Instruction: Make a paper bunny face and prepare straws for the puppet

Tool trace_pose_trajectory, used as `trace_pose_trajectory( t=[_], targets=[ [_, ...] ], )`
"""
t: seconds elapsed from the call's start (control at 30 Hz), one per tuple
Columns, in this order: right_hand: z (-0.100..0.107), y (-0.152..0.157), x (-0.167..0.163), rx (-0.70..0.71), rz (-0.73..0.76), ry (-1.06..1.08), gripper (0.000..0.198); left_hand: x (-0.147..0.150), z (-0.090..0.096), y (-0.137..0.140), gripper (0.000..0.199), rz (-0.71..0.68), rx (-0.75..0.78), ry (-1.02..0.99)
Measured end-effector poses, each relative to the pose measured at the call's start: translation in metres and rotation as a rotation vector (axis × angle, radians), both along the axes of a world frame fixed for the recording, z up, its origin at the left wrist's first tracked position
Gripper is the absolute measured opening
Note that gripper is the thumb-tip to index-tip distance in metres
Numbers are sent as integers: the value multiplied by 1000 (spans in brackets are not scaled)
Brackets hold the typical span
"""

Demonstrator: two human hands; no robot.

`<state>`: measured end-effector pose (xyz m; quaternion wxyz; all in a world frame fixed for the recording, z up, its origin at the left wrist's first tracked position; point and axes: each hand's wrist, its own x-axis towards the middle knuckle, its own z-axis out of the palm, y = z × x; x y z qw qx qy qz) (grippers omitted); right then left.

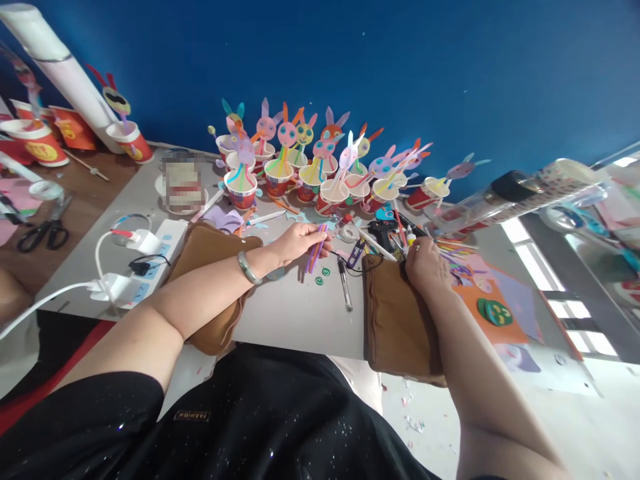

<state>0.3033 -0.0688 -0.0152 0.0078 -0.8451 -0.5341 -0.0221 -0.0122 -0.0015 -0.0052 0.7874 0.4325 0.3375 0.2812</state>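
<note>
My left hand (303,241), with a bangle on its wrist, is closed on a few thin purple and orange straws (315,252), held upright above the grey table. Two small green paper pieces (323,276) and a black pen (345,283) lie just right of it. My right hand (427,265) is over the clutter at the right, its fingers bent down beside a yellow-tipped glue bottle (411,237). Whatever its fingertips hold is hidden. Near it are a black glue gun (384,237), a purple-labelled knife (356,253) and a roll of white tape (349,232).
Paper cups (279,179) with paper rabbits stand along the blue wall. Brown cushions (400,320) hang over the table's front edge, under both forearms. A white power strip (155,263) with cables lies left. Orange paper (500,313) and a clear tube (520,193) are right.
</note>
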Motion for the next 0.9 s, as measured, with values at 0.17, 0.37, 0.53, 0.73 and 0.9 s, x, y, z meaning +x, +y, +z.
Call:
trace_pose_trajectory(
  t=[0.17, 0.37, 0.53, 0.73, 0.9],
  targets=[
    [-4, 3, 14, -14, 54, 14, 34, -2, 2, -1, 14, -3, -11, -28],
    [-2, 9, 30, 54, 3, -15, 38, -2, 2, -1, 14, -7, -8, -54],
    [-4, 18, 31, 158, 51, 5, 33, -1, 1, 0, 16, -9, -22, -51],
    [-17, 35, 20, 187, 168, 151, 26, -1, 0, 0, 15, -9, -15, -46],
    [-29, 45, 19, 231, 143, 228, 27, -1, 0, 0, 15, 2, 2, -29]
  ],
)
